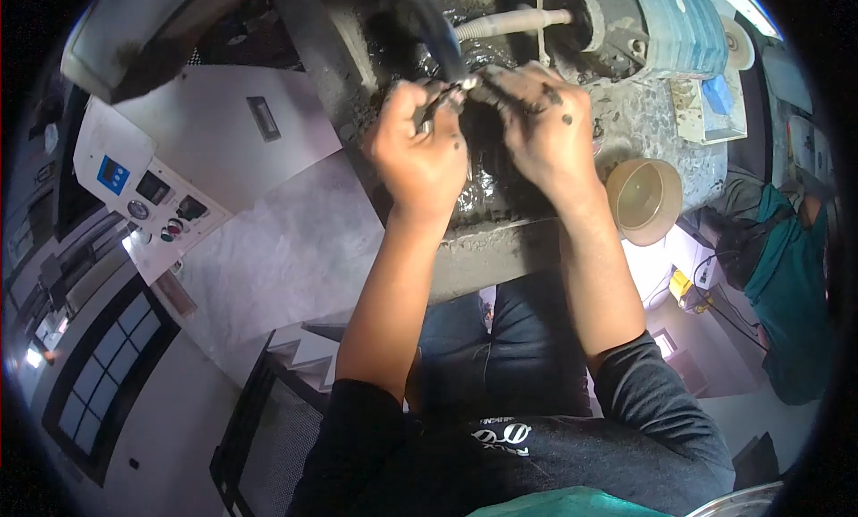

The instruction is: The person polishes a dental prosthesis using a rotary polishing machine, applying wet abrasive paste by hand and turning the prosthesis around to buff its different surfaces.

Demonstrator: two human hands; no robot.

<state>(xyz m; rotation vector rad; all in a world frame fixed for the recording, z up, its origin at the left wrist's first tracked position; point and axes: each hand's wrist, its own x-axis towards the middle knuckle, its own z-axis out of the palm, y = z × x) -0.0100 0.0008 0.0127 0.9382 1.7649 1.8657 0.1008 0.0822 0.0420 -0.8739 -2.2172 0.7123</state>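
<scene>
My left hand [418, 151] is closed, its thumb and fingers pinched round a small pale piece [467, 84] whose kind I cannot make out. My right hand [550, 128] meets it from the other side, fingers closed at the same piece. Dark wet smears mark both hands. Just above the fingertips is a dark, motion-blurred wheel [438, 36]; the piece is at its lower edge, though contact is unclear. A tapered, ridged shaft [514, 23] runs from the wheel to a blue-green motor [681, 25].
Wet, muddy residue coats the basin [496, 235] below my hands. A round tan bowl [643, 201] stands at the right, below a small white tray [715, 115] with a blue item. At the left is a white machine [152, 195] with a control panel.
</scene>
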